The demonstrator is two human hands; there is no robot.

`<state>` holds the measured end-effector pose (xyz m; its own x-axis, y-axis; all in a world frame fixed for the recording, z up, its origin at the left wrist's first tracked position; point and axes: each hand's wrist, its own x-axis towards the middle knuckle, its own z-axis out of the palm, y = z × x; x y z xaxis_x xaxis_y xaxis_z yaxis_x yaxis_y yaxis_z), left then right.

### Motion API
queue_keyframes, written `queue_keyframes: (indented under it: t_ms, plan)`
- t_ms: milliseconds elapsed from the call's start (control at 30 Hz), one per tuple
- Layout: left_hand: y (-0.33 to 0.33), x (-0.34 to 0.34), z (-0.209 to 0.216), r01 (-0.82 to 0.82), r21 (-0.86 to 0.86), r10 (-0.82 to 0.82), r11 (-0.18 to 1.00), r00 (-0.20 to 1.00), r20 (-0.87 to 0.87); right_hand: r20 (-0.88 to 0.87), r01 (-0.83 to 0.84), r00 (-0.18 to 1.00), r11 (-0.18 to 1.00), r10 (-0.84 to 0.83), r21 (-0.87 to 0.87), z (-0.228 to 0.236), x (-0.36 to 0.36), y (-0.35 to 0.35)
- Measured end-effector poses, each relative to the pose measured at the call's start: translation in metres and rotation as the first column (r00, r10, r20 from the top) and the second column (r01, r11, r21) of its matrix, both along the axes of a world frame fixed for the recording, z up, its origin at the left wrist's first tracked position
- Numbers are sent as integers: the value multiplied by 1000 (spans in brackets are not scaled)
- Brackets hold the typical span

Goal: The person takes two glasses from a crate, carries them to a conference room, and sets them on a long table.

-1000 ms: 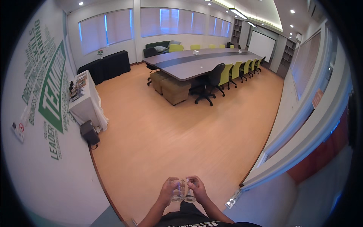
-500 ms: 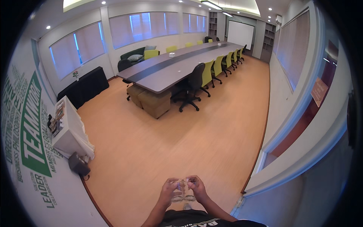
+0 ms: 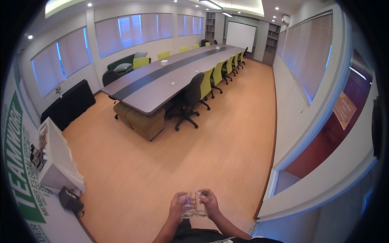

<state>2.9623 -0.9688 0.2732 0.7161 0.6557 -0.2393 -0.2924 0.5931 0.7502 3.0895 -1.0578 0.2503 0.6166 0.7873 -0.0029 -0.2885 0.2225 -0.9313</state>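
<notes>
At the bottom centre of the frame the left hand point(image 3: 178, 206) is wrapped around a clear drinking glass point(image 3: 187, 205), and the right hand point(image 3: 210, 205) is wrapped around a second clear glass point(image 3: 200, 204). Each glass stands upright, its long axis vertical, mouth upward. The two glasses sit side by side between the hands, touching or very nearly so, close in front of the body, with neither hand nearer than the other to its own glass. Both forearms enter from the lower edge. Above the hands a wide stretch of bare wooden floor point(image 3: 162, 170) opens toward the middle of the frame. A long grey conference table point(image 3: 162, 87) with black and green chairs point(image 3: 190, 101) lies well apart, in the upper centre. A white wall point(image 3: 324, 178) runs just beside the hands at the lower right, and a white shelf unit point(image 3: 56, 162) stands at the left edge.
</notes>
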Motion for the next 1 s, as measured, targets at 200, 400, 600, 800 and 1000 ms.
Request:
queue_keyframes:
  t_ms: [200,400,600,800,1000]
  plan:
    - [98,65,2,94,24,-93,995,995,-38,68,27,997,999,-26,-19,13,60,88]
    - [176,133,0,201,77,-195,977,978,-72,52,63,997,998,-61,-25,15,122,155]
    - [229,213,-8,333,77,-323,940,939,-120,-10,127,992,989,-128,-75,7,191,191]
    - [271,304,-5,454,45,-446,890,886,-127,-69,136,987,987,-143,-89,-3,279,214]
    - [299,414,-7,418,89,-397,904,899,-188,-97,196,976,981,-195,5,-10,380,252]
